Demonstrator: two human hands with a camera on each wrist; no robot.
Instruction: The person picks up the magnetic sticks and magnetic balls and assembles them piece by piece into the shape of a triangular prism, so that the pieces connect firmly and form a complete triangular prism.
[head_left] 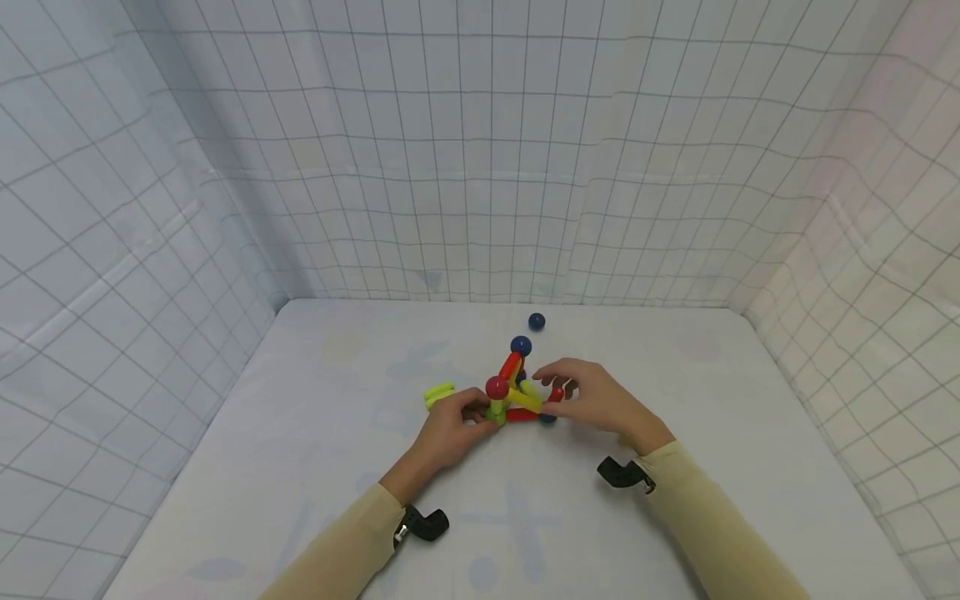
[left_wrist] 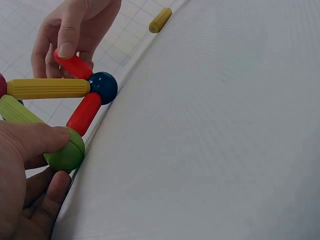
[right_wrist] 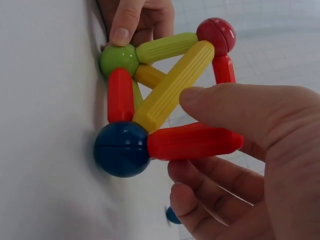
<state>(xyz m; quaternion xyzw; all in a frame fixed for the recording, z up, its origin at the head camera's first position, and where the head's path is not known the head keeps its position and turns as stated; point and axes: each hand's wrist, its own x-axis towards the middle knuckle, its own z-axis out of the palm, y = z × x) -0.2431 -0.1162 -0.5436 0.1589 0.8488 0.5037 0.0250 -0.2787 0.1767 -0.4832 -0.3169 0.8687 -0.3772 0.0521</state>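
A frame of coloured rods and balls stands on the white table between both hands. My left hand (head_left: 450, 429) pinches its green ball (left_wrist: 67, 152) at the base, thumb on top and fingers beneath. My right hand (head_left: 596, 396) holds a red rod (right_wrist: 195, 141) that sticks out from the blue ball (right_wrist: 121, 149); the thumb lies along one side, fingers curled on the other. A yellow rod (right_wrist: 175, 85) slopes from that blue ball to the dark red ball (head_left: 497, 387). A second red rod (right_wrist: 120, 95) joins the blue and green balls. Another blue ball (head_left: 521, 345) tops the far side.
Several loose yellow-green rods (head_left: 438, 393) lie left of the frame. A loose blue ball (head_left: 537, 321) sits behind it. A loose yellow rod (left_wrist: 160, 20) lies on the table in the left wrist view. Grid-patterned curtains (head_left: 480, 150) enclose the back and sides.
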